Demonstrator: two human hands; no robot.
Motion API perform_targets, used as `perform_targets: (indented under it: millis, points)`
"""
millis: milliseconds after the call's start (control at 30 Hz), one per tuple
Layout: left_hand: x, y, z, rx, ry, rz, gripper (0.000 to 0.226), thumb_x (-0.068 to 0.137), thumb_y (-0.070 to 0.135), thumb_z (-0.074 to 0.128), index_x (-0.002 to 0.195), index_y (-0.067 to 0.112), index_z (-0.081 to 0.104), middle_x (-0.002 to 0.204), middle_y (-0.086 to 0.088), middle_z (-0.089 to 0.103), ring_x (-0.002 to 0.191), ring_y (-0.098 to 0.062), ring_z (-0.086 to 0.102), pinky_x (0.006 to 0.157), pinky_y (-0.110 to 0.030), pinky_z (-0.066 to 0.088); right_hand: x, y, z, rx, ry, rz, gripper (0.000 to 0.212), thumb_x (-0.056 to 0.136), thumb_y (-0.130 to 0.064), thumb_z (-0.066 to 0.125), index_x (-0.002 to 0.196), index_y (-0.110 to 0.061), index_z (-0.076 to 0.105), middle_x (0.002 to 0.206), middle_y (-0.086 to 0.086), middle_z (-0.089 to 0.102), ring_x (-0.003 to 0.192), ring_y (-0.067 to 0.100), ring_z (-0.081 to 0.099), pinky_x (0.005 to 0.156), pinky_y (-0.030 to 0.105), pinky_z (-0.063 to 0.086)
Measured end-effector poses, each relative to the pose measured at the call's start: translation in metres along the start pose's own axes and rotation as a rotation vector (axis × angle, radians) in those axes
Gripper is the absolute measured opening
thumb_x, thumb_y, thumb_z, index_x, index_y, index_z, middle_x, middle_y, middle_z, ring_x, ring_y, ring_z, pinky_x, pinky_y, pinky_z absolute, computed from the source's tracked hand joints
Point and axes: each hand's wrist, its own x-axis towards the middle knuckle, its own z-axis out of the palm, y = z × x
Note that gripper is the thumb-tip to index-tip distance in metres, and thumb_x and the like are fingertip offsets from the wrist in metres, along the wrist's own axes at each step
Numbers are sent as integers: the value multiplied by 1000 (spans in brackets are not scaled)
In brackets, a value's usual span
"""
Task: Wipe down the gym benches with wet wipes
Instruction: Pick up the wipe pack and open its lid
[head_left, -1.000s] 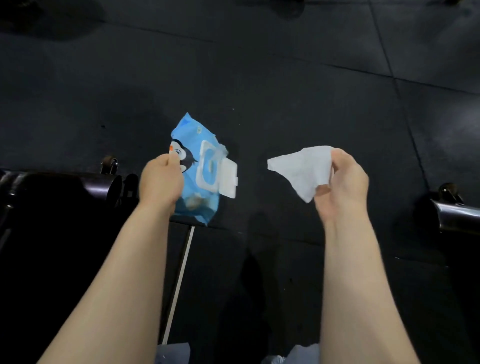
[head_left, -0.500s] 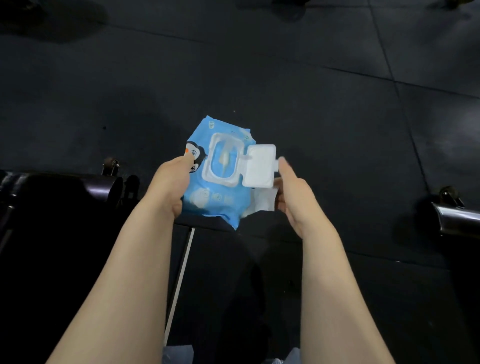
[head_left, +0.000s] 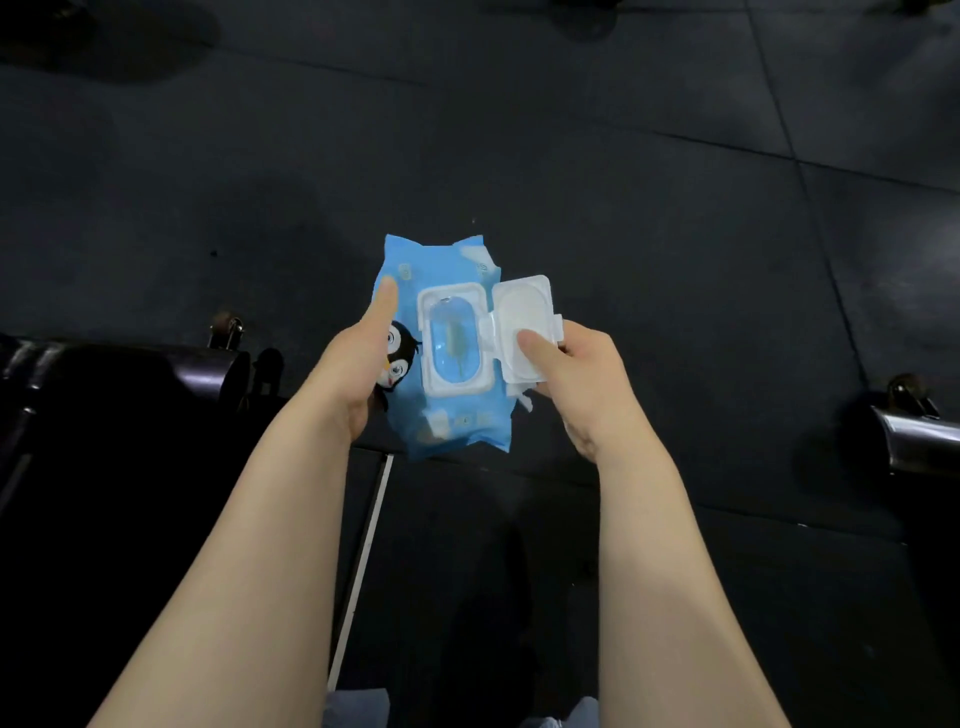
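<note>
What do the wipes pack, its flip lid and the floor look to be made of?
Wipes pack: soft plastic film, glossy blue print, crinkled at its ends. Flip lid: rigid white moulded plastic, semi-translucent, hinged open. Floor: probably rubber tiles, matte black with visible seams.

glossy plastic wipes pack (head_left: 451, 426), matt rubber floor (head_left: 623, 182)

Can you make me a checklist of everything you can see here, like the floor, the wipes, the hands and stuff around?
Surface: dark floor of big mats.
Job's things: blue pack of wipes, white lid flipped open; a bit of white wipe peeks out under it; black bench at left.
Clutter: nothing seen.
Hands: left hand holds the pack; right hand pinches the lid.
Cables: nothing seen.
Surroundings: another bench end at right.
</note>
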Motion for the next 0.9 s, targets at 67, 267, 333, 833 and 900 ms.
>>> perform_targets:
  millis: [67, 267, 333, 833, 900]
  points:
    - [0, -1, 2, 49, -25, -13, 97, 53, 95, 54, 123, 30, 63, 118, -1, 68, 109, -22, 65, 101, -44, 47, -2, -3, 3, 18, -17, -21, 19, 94, -20, 58, 94, -3, 67, 101, 16, 69, 101, 36, 64, 88, 58, 52]
    - [3, -8, 4, 103, -80, -35, 90, 55, 61, 87, 125, 19, 49, 113, 0, 70, 95, -22, 71, 81, -44, 59, -4, -3, 9, 34, -38, -18, 15, 97, -21, 55, 95, -14, 68, 99, 7, 70, 97, 24, 67, 89, 50, 55]
    - [1, -8, 5, 131, -65, 9, 75, 66, 46, 87, 122, 17, 45, 112, 1, 68, 95, -20, 70, 76, -40, 60, -3, -3, 9, 73, -8, -18, 16, 97, -20, 54, 95, -11, 67, 99, 9, 71, 97, 26, 68, 89, 52, 55]
    - [0, -10, 8, 119, -96, 136, 51, 70, 19, 85, 104, 26, 48, 104, 2, 65, 88, -18, 69, 71, -40, 60, -7, 0, 19, 23, -42, -41, 56, 96, -55, 41, 85, -7, 67, 82, 8, 67, 69, 12, 59, 63, 24, 46]
    - [-1, -8, 9, 96, -119, 166, 47, 71, 16, 84, 98, 26, 48, 100, 2, 66, 82, -16, 70, 66, -37, 58, -7, -2, 18, 138, -33, 7, 58, 97, -61, 31, 85, -24, 75, 92, 0, 73, 79, 9, 67, 64, 18, 49]
